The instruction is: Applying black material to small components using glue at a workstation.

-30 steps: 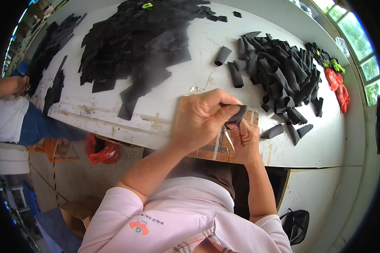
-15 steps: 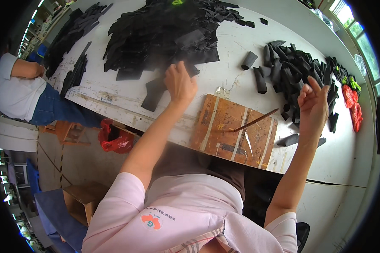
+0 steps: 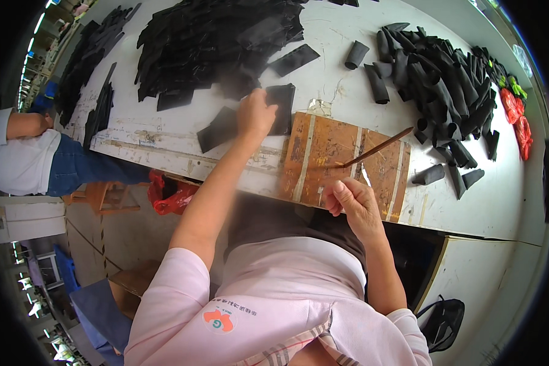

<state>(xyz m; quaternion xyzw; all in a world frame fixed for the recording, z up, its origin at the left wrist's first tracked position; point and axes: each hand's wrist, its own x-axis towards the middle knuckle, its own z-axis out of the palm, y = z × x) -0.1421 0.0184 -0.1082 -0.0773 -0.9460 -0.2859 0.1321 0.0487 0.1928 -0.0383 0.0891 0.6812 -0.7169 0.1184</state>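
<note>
My left hand [image 3: 257, 117] is closed at the near edge of the heap of flat black fabric pieces [image 3: 207, 49]. A black fabric piece [image 3: 282, 110] shows at its fingertips, pinched as far as I can see. Another flat dark piece [image 3: 218, 130] lies just left of the hand. My right hand [image 3: 352, 206] is over the near edge of a worn wooden board [image 3: 323, 143], its fingers curled and nothing visible in them. A thin brown rod [image 3: 378, 148] slants up from the board, just beyond the right hand.
Rolled black tubes [image 3: 436, 85] form a pile on the right of the white table [image 3: 341, 85]; a single tube [image 3: 356, 55] lies apart. Red plastic bags [image 3: 518, 125] are at the far right; another red bag [image 3: 169, 192] hangs below the table edge. A person [image 3: 21, 152] is at left.
My right hand has come from the tube pile down and left to the board, its open fingers now curled. The left hand stays by the heap, where a black piece now shows beside its fingers.
</note>
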